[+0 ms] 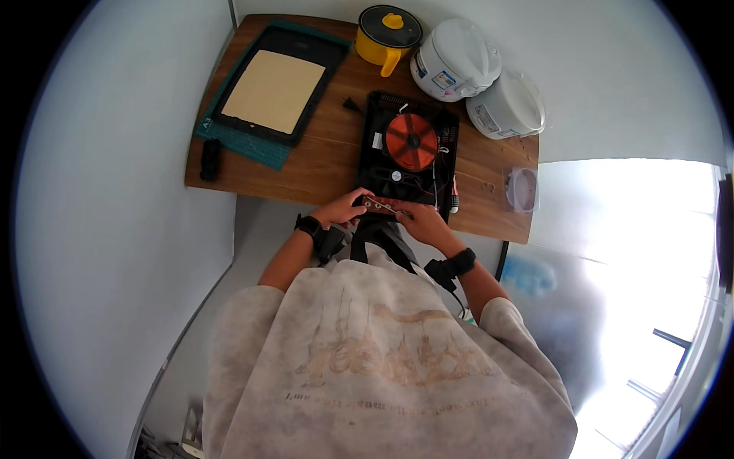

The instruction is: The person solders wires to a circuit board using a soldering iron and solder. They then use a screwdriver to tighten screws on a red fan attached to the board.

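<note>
A small black thing [210,159] lies at the table's [321,172] front left corner. Beside it, a green mat [264,151] reaches to the back edge, carrying a black tray [330,60] with a beige sheet [274,90]. The left hand [342,209] is at the front edge, thumb and fingers closed on the left end of a red board [376,205]. A plug [351,104] lies farther back; a yellow pot [372,51] stands at the back edge. The board is at the front of an open black housing [369,161] with a copper coil [413,141]. The right hand [423,222] has its fingers closed on the board's right end. Two white rice cookers, one [451,61] left of the other [503,109], stand at the back right corner; a clear tub [523,190] sits by the right edge.
</note>
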Available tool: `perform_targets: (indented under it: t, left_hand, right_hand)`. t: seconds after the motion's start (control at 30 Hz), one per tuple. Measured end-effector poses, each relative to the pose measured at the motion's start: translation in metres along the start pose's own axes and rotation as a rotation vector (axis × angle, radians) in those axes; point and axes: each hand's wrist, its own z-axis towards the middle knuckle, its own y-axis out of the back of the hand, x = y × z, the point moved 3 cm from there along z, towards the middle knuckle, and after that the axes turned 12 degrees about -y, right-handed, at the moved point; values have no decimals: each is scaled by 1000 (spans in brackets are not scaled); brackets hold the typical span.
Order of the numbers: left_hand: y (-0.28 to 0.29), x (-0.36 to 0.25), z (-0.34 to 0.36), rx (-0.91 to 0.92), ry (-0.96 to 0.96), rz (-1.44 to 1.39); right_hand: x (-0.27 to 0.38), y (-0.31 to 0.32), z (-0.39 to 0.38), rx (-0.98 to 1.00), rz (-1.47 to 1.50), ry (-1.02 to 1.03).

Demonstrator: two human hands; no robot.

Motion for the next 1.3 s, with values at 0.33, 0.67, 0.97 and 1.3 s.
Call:
perform_targets:
  t: [0.33, 0.67, 0.97, 1.3]
  left_hand:
    - [1, -6, -2, 16, 43, 10]
    - [1, 0, 1, 19, 30, 12]
    - [0, 5, 2, 21, -11, 17]
    - [1, 5, 2, 9, -5, 28]
  right_hand:
    - [-3, -6, -3, -49, -62, -38]
    - [3, -1, -5, -106, -50, 18]
    - [2, -4, -4, -101, -59, 57]
    - [11, -1, -6, -116, -60, 38]
